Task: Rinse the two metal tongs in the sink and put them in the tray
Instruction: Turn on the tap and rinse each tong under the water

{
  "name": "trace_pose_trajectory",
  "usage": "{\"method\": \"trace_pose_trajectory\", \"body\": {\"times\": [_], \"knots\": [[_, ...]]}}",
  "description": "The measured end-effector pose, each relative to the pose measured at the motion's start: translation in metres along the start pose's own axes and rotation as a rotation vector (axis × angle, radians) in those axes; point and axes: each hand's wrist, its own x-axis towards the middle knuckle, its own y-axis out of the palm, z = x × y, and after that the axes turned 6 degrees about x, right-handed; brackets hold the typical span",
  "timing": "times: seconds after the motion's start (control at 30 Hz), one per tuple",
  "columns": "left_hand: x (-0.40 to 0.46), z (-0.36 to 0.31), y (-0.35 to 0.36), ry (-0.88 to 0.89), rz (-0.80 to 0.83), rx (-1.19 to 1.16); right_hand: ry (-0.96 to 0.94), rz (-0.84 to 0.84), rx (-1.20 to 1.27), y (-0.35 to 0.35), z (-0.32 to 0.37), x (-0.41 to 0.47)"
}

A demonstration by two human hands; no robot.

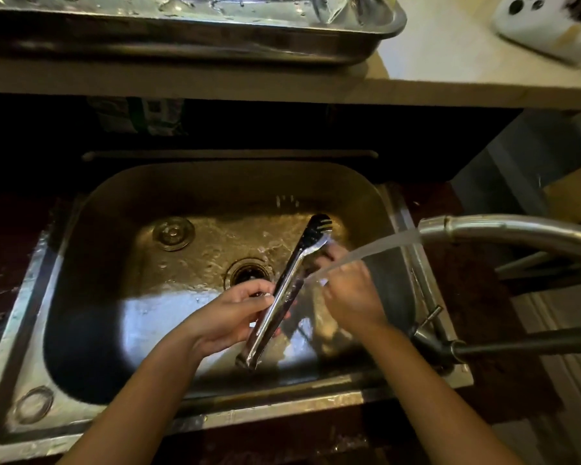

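One pair of metal tongs (296, 273) lies slanted over the sink (27, 297), its slotted head pointing to the far right. My left hand (228, 313) grips the tongs near the hinge end. My right hand (353, 293) is curled around the middle of the tongs from the right, under the running water (376, 246). The steel tray (215, 38) stands on the counter behind the sink, wet inside. Something shiny lies at its far right (336, 8), too blurred to tell what it is. No second pair of tongs shows clearly.
The faucet spout (483, 229) reaches in from the right and pours into the basin. The open drain (249, 273) and a loose strainer plug (173, 233) sit on the wet sink floor. A white object (544, 25) rests on the counter at the top right.
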Motion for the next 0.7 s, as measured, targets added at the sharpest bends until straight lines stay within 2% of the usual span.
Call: {"method": "trace_pose_trajectory", "body": {"times": [0.03,0.1,0.17,0.23,0.27,0.37,0.43,0.47,0.53,0.6,0.67,0.7], "knots": [[0.001,0.0,0.0,0.008,0.011,-0.007,0.012,-0.037,-0.066,-0.002,-0.002,0.005],[0.004,-0.002,0.0,0.021,0.015,-0.004,0.002,0.004,-0.048,-0.001,0.006,-0.003],[0.005,-0.002,-0.001,0.021,0.003,0.009,-0.174,0.143,0.055,0.007,0.015,-0.03],[0.004,-0.002,-0.002,0.014,0.016,0.04,-0.381,0.252,0.024,0.011,0.014,-0.049],[0.003,0.0,-0.002,0.002,0.023,0.057,-0.375,0.232,-0.002,0.007,0.01,-0.044],[0.001,0.002,-0.001,-0.02,0.012,0.081,-0.026,0.076,-0.091,-0.005,-0.001,-0.012],[0.003,0.001,0.0,-0.004,-0.01,0.065,0.038,0.04,-0.14,-0.008,-0.001,-0.006],[0.005,-0.001,0.001,0.006,-0.024,0.065,0.004,0.095,-0.109,-0.005,0.004,-0.012],[0.01,-0.003,0.002,0.02,-0.054,0.088,-0.197,0.232,-0.039,0.006,0.019,-0.037],[0.014,-0.004,0.005,0.023,-0.071,0.116,-0.399,0.27,-0.042,0.018,0.031,-0.068],[0.016,-0.004,0.008,0.028,-0.075,0.104,-0.456,0.303,0.004,0.021,0.031,-0.082],[0.016,-0.004,0.009,0.033,-0.078,0.086,-0.427,0.314,0.085,0.02,0.029,-0.084]]}}
